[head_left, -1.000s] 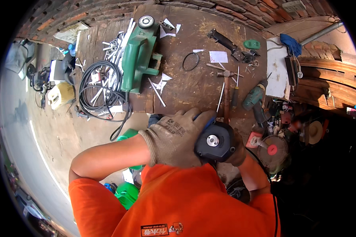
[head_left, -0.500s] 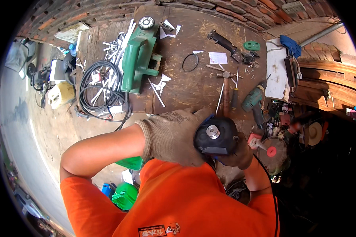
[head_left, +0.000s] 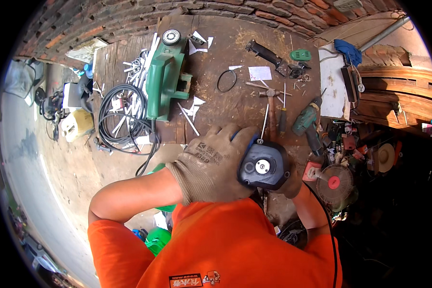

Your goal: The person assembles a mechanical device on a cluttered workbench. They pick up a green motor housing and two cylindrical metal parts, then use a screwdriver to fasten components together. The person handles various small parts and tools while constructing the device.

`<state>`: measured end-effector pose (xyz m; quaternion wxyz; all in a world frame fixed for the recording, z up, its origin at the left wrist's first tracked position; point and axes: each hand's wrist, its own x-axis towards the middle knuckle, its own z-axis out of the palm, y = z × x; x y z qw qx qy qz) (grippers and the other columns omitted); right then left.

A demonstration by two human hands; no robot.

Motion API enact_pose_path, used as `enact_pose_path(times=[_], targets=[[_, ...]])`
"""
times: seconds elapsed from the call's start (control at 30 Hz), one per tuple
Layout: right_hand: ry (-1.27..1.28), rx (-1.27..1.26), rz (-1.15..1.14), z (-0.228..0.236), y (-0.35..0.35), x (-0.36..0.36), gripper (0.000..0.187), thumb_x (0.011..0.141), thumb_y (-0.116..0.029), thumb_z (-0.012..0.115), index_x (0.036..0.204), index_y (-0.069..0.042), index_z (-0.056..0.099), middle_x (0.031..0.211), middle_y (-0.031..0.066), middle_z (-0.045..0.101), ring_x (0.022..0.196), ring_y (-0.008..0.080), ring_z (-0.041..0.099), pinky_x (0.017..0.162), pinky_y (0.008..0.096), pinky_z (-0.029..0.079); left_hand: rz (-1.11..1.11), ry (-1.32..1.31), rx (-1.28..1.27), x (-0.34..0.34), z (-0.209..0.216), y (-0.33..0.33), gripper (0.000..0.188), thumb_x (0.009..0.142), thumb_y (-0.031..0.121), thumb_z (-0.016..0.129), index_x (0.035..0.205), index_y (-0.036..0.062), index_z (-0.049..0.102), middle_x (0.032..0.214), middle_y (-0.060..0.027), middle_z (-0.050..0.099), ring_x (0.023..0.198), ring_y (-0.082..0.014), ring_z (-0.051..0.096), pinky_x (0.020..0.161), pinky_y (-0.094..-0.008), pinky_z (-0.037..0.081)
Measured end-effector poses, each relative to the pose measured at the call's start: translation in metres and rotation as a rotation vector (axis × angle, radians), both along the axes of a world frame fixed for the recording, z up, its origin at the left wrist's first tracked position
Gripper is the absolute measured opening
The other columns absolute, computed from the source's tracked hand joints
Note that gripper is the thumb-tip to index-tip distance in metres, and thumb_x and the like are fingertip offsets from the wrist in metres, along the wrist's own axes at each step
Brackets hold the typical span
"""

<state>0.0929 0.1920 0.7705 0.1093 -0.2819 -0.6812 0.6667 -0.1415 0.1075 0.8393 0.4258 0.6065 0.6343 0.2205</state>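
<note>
Between my two gloved hands, close to my chest, is a black power tool (head_left: 269,178) with a round silver spindle flange facing up. My left hand (head_left: 216,165), in a grey-brown knit glove, is closed against the tool's left side, with a bit of blue showing by its fingers. My right hand (head_left: 293,181), gloved and in shadow, grips the right side; its fingers are mostly hidden. Beyond the tool, a hammer (head_left: 272,113), a screwdriver (head_left: 282,120) and a green cordless drill (head_left: 306,118) lie on the wooden table (head_left: 211,113).
A green corded planer (head_left: 159,91) stands at the table's left, beside a coiled black cable (head_left: 103,113) and white scraps. A black handle (head_left: 265,52), a black ring (head_left: 227,80) and a green vented cover (head_left: 300,54) lie farther back. To the right are a fan (head_left: 334,185) and clutter.
The tool has tilted in my hands, so its silver flange now faces me more squarely. My left hand's knuckles have turned up, and the whole view has shifted slightly.
</note>
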Motion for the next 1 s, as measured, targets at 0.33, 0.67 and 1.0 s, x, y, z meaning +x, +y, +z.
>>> enact_pose_path(times=[0.33, 0.67, 1.0], targets=[[0.031, 0.264, -0.05, -0.004, -0.013, -0.007, 0.051, 0.081, -0.018, 0.079, 0.125, 0.001, 0.061, 0.107, 0.0132, 0.071, 0.096, 0.0232, 0.071, 0.084, 0.0354, 0.057, 0.119, -0.124, 0.151, 0.003, -0.008, -0.01, 0.105, 0.057, 0.031, 0.091, 0.145, 0.003, 0.041, 0.129, -0.0227, 0.054, 0.118, -0.0405, 0.058, 0.097, -0.0476, 0.049], [0.067, -0.492, -0.312, 0.023, -0.027, -0.035, 0.032, 0.102, -0.017, 0.056, 0.129, 0.0, 0.051, 0.085, 0.0044, 0.06, 0.063, 0.0094, 0.052, 0.057, 0.0266, 0.045, 0.517, -0.869, 0.124, 0.0, -0.094, -0.012, 0.067, 0.08, 0.01, 0.08, 0.139, 0.0024, 0.049, 0.125, -0.0123, 0.058, 0.11, -0.0218, 0.061, 0.093, -0.0353, 0.054], [0.166, -0.111, -0.421, -0.021, -0.05, -0.04, 0.037, 0.099, -0.011, 0.057, 0.134, 0.001, 0.048, 0.106, 0.0108, 0.067, 0.087, 0.0141, 0.063, 0.076, 0.0329, 0.053, 0.605, -1.187, -0.115, 0.046, -0.088, -0.016, 0.057, 0.091, 0.011, 0.072, 0.141, -0.0007, 0.047, 0.12, -0.0079, 0.062, 0.102, -0.0134, 0.06, 0.087, -0.029, 0.052]])
